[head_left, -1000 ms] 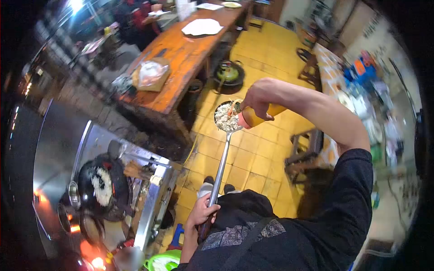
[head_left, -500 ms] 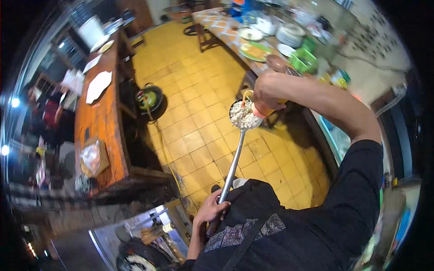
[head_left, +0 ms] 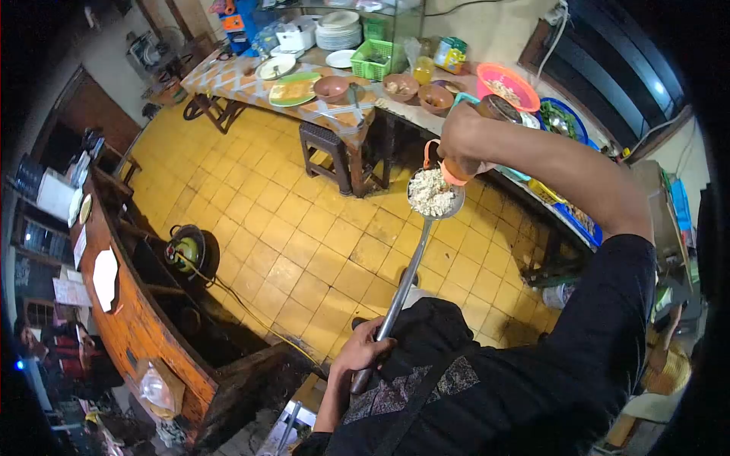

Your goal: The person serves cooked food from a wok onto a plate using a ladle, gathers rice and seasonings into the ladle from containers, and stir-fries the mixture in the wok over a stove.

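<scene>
My left hand (head_left: 365, 347) is closed around the handle of a long metal ladle (head_left: 411, 266), held out in front of my body. Whitish, crumbly food (head_left: 431, 193) fills the ladle's bowl. In my right hand (head_left: 465, 138) is a bottle (head_left: 455, 172) with an orange neck and an orange loop, tipped neck-down at the edge of the ladle's bowl. My fingers cover much of the bottle. A reddish-brown patch shows on the food below its mouth.
A side table (head_left: 255, 87) holds stacked plates (head_left: 338, 34), a green basket (head_left: 372, 59) and brown bowls (head_left: 400, 87). Beyond my right arm sits a pink basin (head_left: 508, 83). A stool (head_left: 325, 158) and gas cylinder (head_left: 186, 253) stand on the floor. Left is a wooden counter (head_left: 163, 365).
My view has turned to the right, bringing more of the side table and basins into sight. Both hands keep their holds, and the bottle stays tipped over the ladle.
</scene>
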A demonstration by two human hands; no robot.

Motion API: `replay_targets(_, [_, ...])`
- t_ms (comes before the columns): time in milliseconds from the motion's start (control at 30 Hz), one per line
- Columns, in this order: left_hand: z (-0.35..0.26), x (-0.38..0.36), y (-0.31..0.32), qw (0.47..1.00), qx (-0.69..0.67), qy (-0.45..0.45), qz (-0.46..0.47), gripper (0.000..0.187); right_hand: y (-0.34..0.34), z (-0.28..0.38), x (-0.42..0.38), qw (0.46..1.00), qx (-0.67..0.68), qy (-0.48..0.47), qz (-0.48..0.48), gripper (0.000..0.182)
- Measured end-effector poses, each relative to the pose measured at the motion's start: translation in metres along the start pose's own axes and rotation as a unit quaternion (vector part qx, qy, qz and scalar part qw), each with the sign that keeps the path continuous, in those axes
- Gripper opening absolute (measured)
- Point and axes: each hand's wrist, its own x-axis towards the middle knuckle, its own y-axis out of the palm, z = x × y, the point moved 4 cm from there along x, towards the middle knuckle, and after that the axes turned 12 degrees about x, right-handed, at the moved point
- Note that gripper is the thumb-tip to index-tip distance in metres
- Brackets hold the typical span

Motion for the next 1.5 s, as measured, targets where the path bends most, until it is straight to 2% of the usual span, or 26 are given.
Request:
replay_targets(67, [0.0,0.014,-0.007,0.999,0.034,0.006,0.013,0.038,0.012,-0.013,-0.007,1.0,0.022,0.003,0.003,0.056])
replay_targets(133, [0.004,0.037,-0.004,0.995,0.083,0.031,0.055,0.042,0.041,-0.027,-0.008,0.982,0.164,0.02,0.091,0.046])
replay_targets(167, [0.004,0.042,-0.008,0.994,0.099,0.037,0.039,0.044,0.049,-0.033,0.001,0.979,0.185,0.019,0.082,0.048])
replay_targets(200, [-0.014,0.038,-0.01,0.992,0.024,-0.084,0.086,0.046,0.056,-0.039,0.011,0.98,0.188,0.012,0.059,0.05])
replay_targets(233, [-0.004,0.05,-0.01,0.993,0.112,0.011,0.042,0.05,0.06,-0.046,0.025,0.984,0.176,0.0,0.037,0.052])
replay_targets(267, [-0.021,0.044,-0.015,0.994,0.094,0.008,0.046,0.05,0.057,-0.056,0.04,0.987,0.159,-0.012,0.016,0.055])
replay_targets(300, [-0.009,0.05,-0.013,0.982,0.151,0.116,-0.018,0.05,0.052,-0.061,0.057,0.99,0.138,-0.022,0.003,0.057])
replay_targets(333, [-0.007,0.049,-0.013,0.981,0.129,0.118,-0.083,0.042,0.04,-0.062,0.065,0.993,0.113,-0.029,-0.001,0.059])
replay_targets(400, [-0.015,0.034,-0.018,0.99,0.098,0.051,-0.084,0.037,0.009,-0.056,0.087,0.997,0.062,-0.036,-0.01,0.064])
replay_targets(433, [-0.023,0.026,-0.02,0.994,0.086,0.026,-0.064,0.034,-0.014,-0.045,0.09,0.998,0.039,-0.042,-0.018,0.066])
replay_targets(567, [-0.027,0.004,-0.02,0.992,-0.013,-0.022,-0.122,0.028,-0.084,-0.008,0.09,0.994,-0.05,-0.072,-0.063,0.076])
replay_targets(667, [0.014,0.002,-0.01,0.975,-0.022,0.037,-0.218,0.026,-0.134,0.033,0.074,0.984,-0.107,-0.097,-0.101,0.084])
replay_targets(867, [0.02,-0.074,-0.003,0.955,-0.083,-0.027,-0.285,0.034,-0.199,0.122,0.036,0.96,-0.17,-0.152,-0.164,0.099])
replay_targets(933, [0.031,-0.093,0.0,0.944,-0.082,-0.017,-0.319,0.035,-0.212,0.153,0.018,0.954,-0.2,-0.146,-0.172,0.102])
replay_targets(1167, [0.058,-0.141,0.018,0.927,-0.147,-0.031,-0.344,0.043,-0.227,0.229,-0.036,0.929,-0.214,-0.198,-0.228,0.093])
replay_targets(1367, [0.052,-0.156,0.02,0.911,-0.206,-0.064,-0.353,0.04,-0.237,0.25,-0.024,0.9,-0.219,-0.268,-0.265,0.077])
replay_targets(1433, [0.062,-0.144,0.021,0.917,-0.21,-0.043,-0.338,0.038,-0.238,0.248,-0.015,0.924,-0.219,-0.223,-0.222,0.081])
replay_targets(1500, [0.056,-0.137,0.016,0.925,-0.164,-0.065,-0.336,0.038,-0.228,0.244,-0.052,0.925,-0.23,-0.205,-0.222,0.078])
